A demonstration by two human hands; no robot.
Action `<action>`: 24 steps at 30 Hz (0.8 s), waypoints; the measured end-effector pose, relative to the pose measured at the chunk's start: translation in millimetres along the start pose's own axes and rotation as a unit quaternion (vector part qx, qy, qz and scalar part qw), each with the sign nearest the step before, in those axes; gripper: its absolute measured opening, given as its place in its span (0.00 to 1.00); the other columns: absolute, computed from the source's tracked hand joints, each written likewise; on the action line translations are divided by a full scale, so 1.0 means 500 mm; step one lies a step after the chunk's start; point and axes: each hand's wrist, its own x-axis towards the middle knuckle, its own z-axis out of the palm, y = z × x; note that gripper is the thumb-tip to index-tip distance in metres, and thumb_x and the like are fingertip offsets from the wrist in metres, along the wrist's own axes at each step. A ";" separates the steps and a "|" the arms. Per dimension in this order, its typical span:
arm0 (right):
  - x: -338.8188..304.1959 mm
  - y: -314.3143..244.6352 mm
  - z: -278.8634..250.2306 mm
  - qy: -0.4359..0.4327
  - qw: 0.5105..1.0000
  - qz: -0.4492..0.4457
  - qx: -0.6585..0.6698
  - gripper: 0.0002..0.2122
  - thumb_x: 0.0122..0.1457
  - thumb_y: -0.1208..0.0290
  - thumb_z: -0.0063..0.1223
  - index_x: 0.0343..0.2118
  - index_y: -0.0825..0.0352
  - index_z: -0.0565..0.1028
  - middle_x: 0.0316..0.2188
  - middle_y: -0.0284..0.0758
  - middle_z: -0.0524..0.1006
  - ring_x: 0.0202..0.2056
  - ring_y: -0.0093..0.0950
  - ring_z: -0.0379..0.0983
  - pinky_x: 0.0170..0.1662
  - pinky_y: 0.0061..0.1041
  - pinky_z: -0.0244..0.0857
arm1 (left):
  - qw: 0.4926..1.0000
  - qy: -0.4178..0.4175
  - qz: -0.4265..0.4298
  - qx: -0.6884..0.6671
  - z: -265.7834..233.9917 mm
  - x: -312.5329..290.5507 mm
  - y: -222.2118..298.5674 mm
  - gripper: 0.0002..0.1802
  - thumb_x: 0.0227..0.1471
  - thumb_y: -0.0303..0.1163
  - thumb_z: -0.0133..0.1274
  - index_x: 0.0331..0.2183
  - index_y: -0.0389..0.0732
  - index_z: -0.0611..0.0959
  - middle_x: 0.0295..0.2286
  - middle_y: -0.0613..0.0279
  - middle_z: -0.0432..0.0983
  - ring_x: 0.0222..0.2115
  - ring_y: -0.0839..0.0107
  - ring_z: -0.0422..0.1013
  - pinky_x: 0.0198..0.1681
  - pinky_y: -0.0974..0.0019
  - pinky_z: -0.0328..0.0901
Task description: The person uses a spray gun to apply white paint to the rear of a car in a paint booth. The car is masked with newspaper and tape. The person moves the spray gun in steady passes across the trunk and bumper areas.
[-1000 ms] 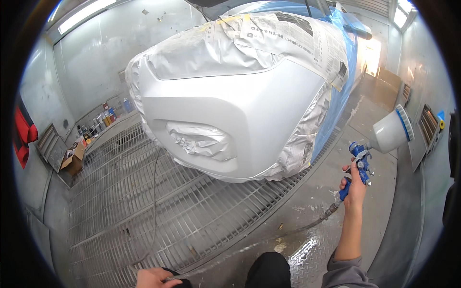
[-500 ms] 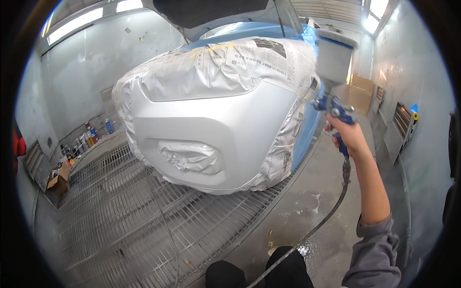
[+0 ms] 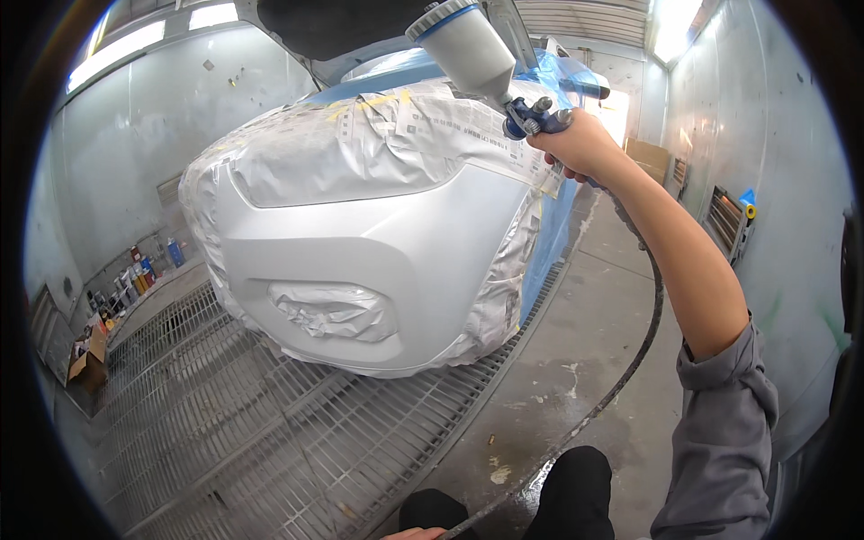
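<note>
My right hand (image 3: 580,144) is wrapped around the handle of a blue spray gun (image 3: 533,119), raised at the upper right of the car's front. A pale paint cup (image 3: 468,52) with a grey lid sits on top of the gun, tilted to the left. Below, a silvery-white bumper (image 3: 378,234) is framed by masking paper (image 3: 360,144), and crumpled masking film (image 3: 337,310) covers a recess in it. Only a sliver of my left hand (image 3: 416,534) shows at the lower edge, closed at the air hose (image 3: 621,382); most of its fingers are cut off.
Under the car runs a metal floor grating (image 3: 270,432). The raised hood (image 3: 342,27) hangs above. Blue sheeting (image 3: 547,243) covers the car's side. Bottles and cans (image 3: 135,279) and an open cardboard box (image 3: 88,360) stand by the left wall. The hose curves down past my legs.
My right hand has carried the spray gun left and upward, and the cup now leans left. The hose has swung with it. A bit of my left hand has come into view below.
</note>
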 end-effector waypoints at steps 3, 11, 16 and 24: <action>0.000 0.000 0.012 -0.045 0.999 0.011 0.006 0.21 0.53 0.56 0.71 0.34 0.73 0.81 0.24 0.36 0.81 0.17 0.24 0.74 0.17 0.26 0.67 | 1.000 -0.027 -0.002 0.002 0.009 0.006 -0.007 0.14 0.57 0.37 0.65 0.44 0.43 0.87 0.32 0.51 0.81 0.34 0.49 0.78 0.37 0.53 0.73; 0.015 0.038 0.026 -0.291 0.923 -0.028 0.251 0.16 0.60 0.57 0.68 0.45 0.62 0.80 0.27 0.33 0.81 0.17 0.16 0.67 0.17 0.17 0.62 | 0.989 -0.148 -0.012 0.022 0.045 0.040 -0.007 0.13 0.58 0.37 0.62 0.45 0.46 0.87 0.34 0.54 0.83 0.37 0.52 0.80 0.40 0.55 0.74; 0.092 0.157 0.001 -0.187 0.957 0.013 0.223 0.15 0.60 0.59 0.68 0.45 0.62 0.81 0.26 0.33 0.80 0.17 0.18 0.68 0.16 0.21 0.62 | 0.997 -0.055 -0.008 0.052 0.101 0.069 0.011 0.13 0.59 0.37 0.62 0.45 0.46 0.86 0.34 0.52 0.83 0.34 0.51 0.79 0.38 0.54 0.73; 0.208 0.357 -0.006 -0.130 0.958 0.023 0.253 0.15 0.58 0.62 0.69 0.38 0.70 0.81 0.23 0.35 0.79 0.15 0.24 0.70 0.14 0.26 0.62 | 0.994 0.048 -0.084 0.049 0.180 0.137 0.076 0.11 0.58 0.35 0.64 0.37 0.37 0.87 0.29 0.48 0.80 0.30 0.50 0.78 0.34 0.54 0.71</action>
